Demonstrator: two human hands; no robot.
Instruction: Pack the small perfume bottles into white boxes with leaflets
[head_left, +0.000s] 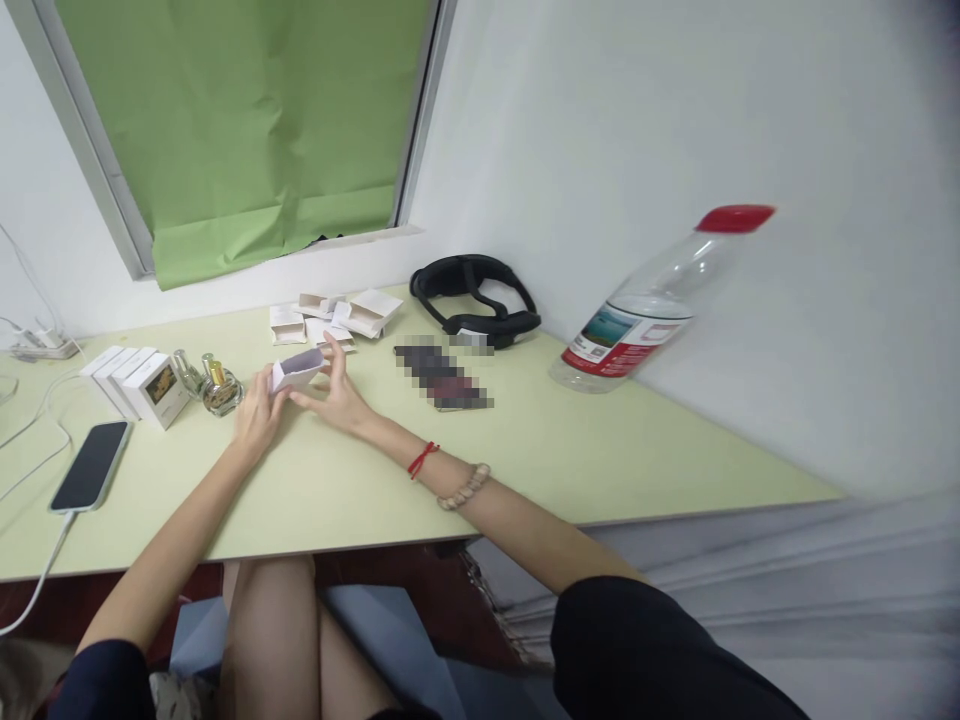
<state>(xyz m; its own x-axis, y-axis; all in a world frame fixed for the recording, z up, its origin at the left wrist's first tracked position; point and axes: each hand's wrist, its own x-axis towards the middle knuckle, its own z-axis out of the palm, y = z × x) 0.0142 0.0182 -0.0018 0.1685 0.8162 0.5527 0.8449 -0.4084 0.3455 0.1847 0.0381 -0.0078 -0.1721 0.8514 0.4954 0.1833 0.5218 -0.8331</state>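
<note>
A small white cardboard box (297,374) with an open top is between my two hands over the table. My left hand (259,412) is closed on its left side. At the box's right end my right hand (341,400) has thumb and forefinger spread apart; whether the fingertips touch the card I cannot tell. Just left of my left hand stand several small glass perfume bottles (221,390), one with a gold top. Beside them is a row of white boxes (159,390), the front one bearing a dark picture. Behind my hands lie several opened white boxes (369,312).
A phone (91,467) with a white cable lies at the left. Behind on the right are a black headset (517,325), a blurred-out dark flat object (442,375) and a large clear bottle (626,325) with a red cap. The pale table (525,470) meets the wall at right.
</note>
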